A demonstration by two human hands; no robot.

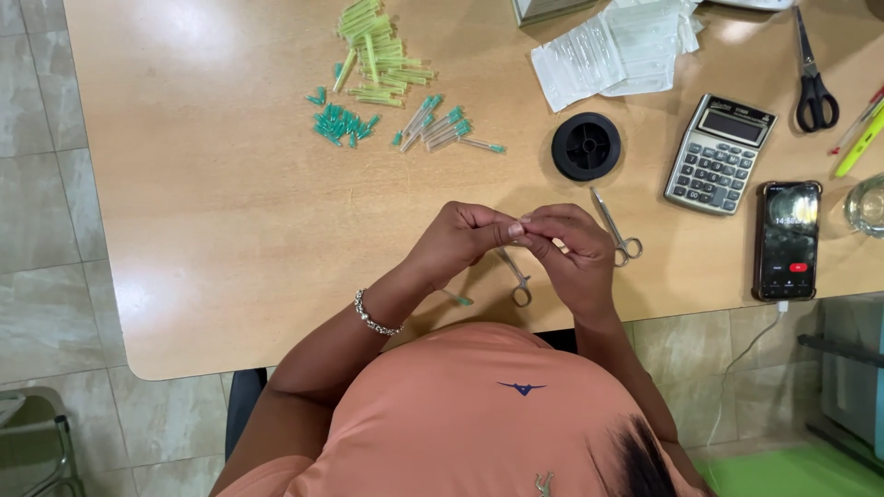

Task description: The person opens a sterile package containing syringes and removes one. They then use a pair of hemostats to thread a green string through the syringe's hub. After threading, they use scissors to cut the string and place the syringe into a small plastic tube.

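My left hand (460, 237), with a beaded bracelet on its wrist, and my right hand (573, 250) meet fingertip to fingertip just above the table's near edge. Both pinch a tiny thin item between thumb and fingers; it is too small to make out. Under the hands lie two metal forceps, one (619, 230) to the right and one (517, 281) partly hidden below. A single thin tube with a teal cap (457, 299) lies by my left wrist.
On the wooden table (230, 230) at the back are piles of yellow-green tubes (378, 55), teal caps (341, 124) and capped tubes (437, 124). To the right are a black spool (586, 145), clear packets (617, 46), a calculator (720, 152), scissors (814, 83), a phone (787, 239) and a glass (866, 204).
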